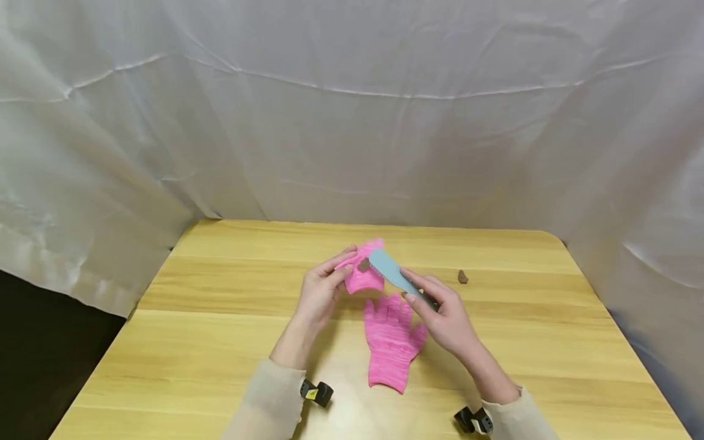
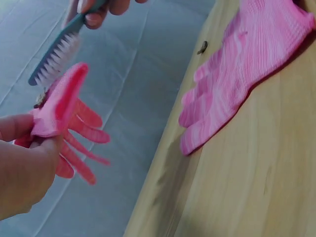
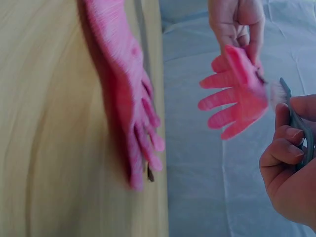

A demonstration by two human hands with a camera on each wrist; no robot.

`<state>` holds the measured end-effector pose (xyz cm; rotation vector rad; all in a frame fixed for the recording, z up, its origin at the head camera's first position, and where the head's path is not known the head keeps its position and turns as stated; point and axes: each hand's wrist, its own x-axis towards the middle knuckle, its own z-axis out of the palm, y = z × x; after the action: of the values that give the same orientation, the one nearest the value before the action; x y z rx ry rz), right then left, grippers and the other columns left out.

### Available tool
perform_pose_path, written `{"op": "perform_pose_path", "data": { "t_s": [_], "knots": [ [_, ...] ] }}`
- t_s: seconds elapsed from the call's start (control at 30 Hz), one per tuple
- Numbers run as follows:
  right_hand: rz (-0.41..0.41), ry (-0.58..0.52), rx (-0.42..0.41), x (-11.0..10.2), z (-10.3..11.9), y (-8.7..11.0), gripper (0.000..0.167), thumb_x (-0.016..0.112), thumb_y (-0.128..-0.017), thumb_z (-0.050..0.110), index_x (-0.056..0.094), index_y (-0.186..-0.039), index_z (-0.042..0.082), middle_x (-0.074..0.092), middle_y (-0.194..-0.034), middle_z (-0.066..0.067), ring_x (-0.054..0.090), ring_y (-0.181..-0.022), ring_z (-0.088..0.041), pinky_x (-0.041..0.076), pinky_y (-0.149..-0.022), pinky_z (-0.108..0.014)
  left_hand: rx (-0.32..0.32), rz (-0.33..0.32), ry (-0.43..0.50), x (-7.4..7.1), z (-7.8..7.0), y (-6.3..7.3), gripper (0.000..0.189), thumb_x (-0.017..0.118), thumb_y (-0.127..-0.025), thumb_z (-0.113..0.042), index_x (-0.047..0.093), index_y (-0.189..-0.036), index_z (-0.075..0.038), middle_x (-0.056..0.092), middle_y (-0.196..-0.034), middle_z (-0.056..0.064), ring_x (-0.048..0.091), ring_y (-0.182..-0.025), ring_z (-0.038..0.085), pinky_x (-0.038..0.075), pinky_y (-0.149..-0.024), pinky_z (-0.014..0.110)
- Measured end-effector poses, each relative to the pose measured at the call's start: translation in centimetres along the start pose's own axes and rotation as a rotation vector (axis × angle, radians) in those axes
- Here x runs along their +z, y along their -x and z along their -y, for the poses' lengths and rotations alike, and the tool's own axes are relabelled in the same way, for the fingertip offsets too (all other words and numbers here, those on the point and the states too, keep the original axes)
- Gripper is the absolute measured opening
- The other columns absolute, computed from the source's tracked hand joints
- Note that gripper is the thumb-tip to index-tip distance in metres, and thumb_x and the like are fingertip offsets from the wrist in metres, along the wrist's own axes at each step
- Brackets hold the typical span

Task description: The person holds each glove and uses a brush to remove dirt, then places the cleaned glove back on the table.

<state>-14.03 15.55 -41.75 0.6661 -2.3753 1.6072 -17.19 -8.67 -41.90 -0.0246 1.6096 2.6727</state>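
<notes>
Above the table my left hand (image 1: pixel 321 288) pinches a pink knit glove (image 1: pixel 365 283) between thumb and fingers. In the left wrist view the fingers of that glove hang down below the hand. A brown clump (image 1: pixel 363 264) clings to its fabric. My right hand (image 1: pixel 447 313) grips the dark handle of a blue-grey brush (image 1: pixel 387 266). Its white bristles (image 2: pixel 58 57) point toward the glove, their tips right by the clump. A second pink glove (image 1: pixel 389 342) lies flat on the table between my forearms, cuff toward me.
On the wooden table (image 1: pixel 220 342), a small brown piece (image 1: pixel 462 277) lies to the right of the brush. Pale grey sheeting (image 1: pixel 352 153) hangs behind the table and along its sides. Black devices (image 1: pixel 317 393) are strapped at both wrists.
</notes>
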Motion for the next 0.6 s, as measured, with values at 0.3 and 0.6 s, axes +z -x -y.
{"op": "perform_pose_path", "data": {
  "t_s": [0.3,0.6],
  "knots": [
    [0.005,0.024,0.012,-1.0,-0.3,0.8,0.043,0.064,-0.101,0.002,0.064,-0.143,0.009,0.071,-0.119,-0.010,0.058,-0.085,-0.017,0.051,-0.067,-0.021,0.004,0.084,-0.020,0.5,0.9,0.9,0.036,0.055,-0.103,0.001,0.057,-0.139,0.010,0.055,-0.152,0.014,0.060,-0.131,0.025,0.056,-0.102,0.031],
    [0.012,0.069,0.001,-1.2,-0.3,0.8,0.042,0.066,-0.099,0.002,0.066,-0.141,0.010,0.070,-0.105,-0.011,0.047,-0.069,-0.013,0.042,-0.054,-0.024,0.006,0.141,0.023,0.6,1.1,0.7,0.039,0.049,-0.102,0.006,0.050,-0.141,0.013,0.050,-0.156,0.018,0.057,-0.135,0.027,0.053,-0.105,0.030]
  ]
}}
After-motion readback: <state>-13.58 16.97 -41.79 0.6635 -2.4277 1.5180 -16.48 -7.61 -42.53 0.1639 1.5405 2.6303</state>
